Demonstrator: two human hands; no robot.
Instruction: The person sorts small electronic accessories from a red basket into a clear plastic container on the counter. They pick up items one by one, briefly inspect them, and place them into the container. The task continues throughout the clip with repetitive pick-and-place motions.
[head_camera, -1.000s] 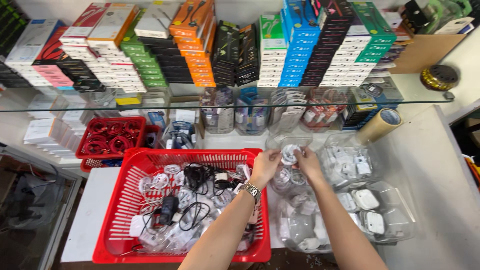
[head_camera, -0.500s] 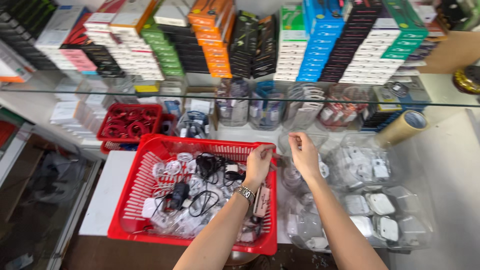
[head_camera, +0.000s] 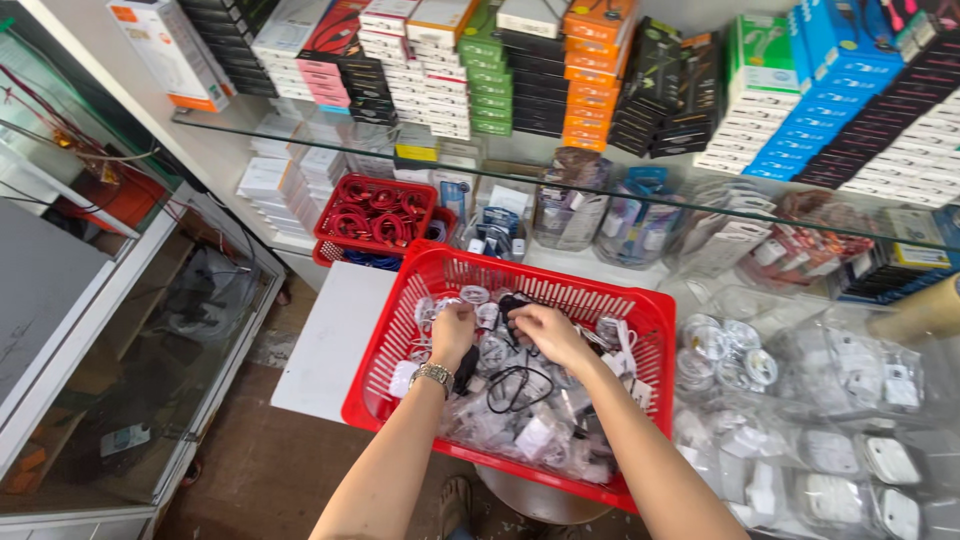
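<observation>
Reaching down into the heap, the fingers of both hands are curled among bagged cables and chargers. The left hand (head_camera: 453, 330), with a metal watch (head_camera: 433, 375) at its wrist, is clenched over a small clear bag of white cable, though exactly how much it grips cannot be told. The right hand (head_camera: 545, 333) has its fingers closed on a black item beside a loose black cable (head_camera: 512, 385); the grasp looks light, as if picking one piece out of the tangle.

Both hands work inside the big red basket (head_camera: 400, 330), which rests on the white desk (head_camera: 325, 345) and a round stool below, keeping its mixed contents within easy reach in front of the person. To the right lie clear bags of white chargers (head_camera: 870, 460) and coiled white cables (head_camera: 730, 350), grouped by kind. Behind the basket, a smaller red basket (head_camera: 375, 210) holds red cables, and clear pouches stand in a row under the glass shelf (head_camera: 640, 185). Above it, stacked boxes (head_camera: 590, 70) in orange, green, blue and black are sorted by colour.
</observation>
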